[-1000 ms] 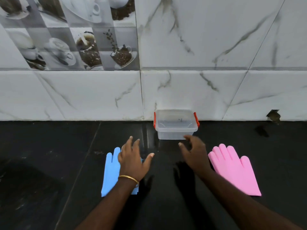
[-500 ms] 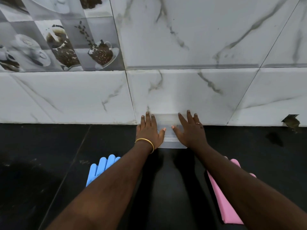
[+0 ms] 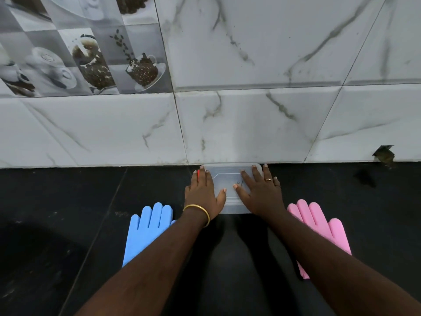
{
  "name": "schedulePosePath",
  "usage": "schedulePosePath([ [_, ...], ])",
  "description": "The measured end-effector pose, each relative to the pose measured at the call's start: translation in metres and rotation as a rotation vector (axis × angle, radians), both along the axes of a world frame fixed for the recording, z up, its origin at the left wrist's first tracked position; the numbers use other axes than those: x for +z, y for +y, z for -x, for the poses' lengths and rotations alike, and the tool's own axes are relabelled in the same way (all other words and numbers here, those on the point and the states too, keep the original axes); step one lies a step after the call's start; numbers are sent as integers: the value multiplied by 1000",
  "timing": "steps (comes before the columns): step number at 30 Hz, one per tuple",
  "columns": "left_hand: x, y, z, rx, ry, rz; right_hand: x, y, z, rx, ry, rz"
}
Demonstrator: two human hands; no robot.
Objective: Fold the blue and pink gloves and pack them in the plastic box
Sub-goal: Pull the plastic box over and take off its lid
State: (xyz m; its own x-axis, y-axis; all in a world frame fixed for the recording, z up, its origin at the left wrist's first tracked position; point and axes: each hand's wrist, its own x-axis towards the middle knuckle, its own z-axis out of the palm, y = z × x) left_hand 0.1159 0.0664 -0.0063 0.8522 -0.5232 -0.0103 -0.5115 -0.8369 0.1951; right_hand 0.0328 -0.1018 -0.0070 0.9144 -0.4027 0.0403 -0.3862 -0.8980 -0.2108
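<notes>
A wall of white marbled tiles (image 3: 250,124) fills the upper part of the view, with a panel of coffee-cup picture tiles (image 3: 86,53) at its upper left. Below it runs a black countertop (image 3: 57,201), glossy and dark. On the counter, hard against the foot of the wall, sits the clear plastic box (image 3: 230,190) with its lid on; a sliver of a red clip (image 3: 198,173) shows at its left edge.

The 2 gloves lie flat and unfolded on the counter nearer the person, fingers pointing toward the wall. The blue glove (image 3: 145,231) is left of the box, partly under the left forearm; the pink glove (image 3: 319,226) is right of the box, partly under the right forearm.

The left hand (image 3: 204,192), with a gold bangle (image 3: 197,212) at the wrist, lies over the box's left side, fingers together and extended, thumb on the lid. The right hand (image 3: 262,192), wearing a ring (image 3: 268,179), lies spread flat on the right side of the lid. Neither hand pinches anything.
</notes>
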Motion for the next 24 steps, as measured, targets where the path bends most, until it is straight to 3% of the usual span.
schedulePosePath([
  [12,-7,67,109,11,-11,-41,-9,59,108,46,22,41],
  [17,3,79,109,-39,74,168,0,64,111,62,23,70],
  [20,10,87,97,97,138,356,14,73,95,151,-63,54],
  [24,18,91,77,260,306,309,23,82,71,383,45,19],
])
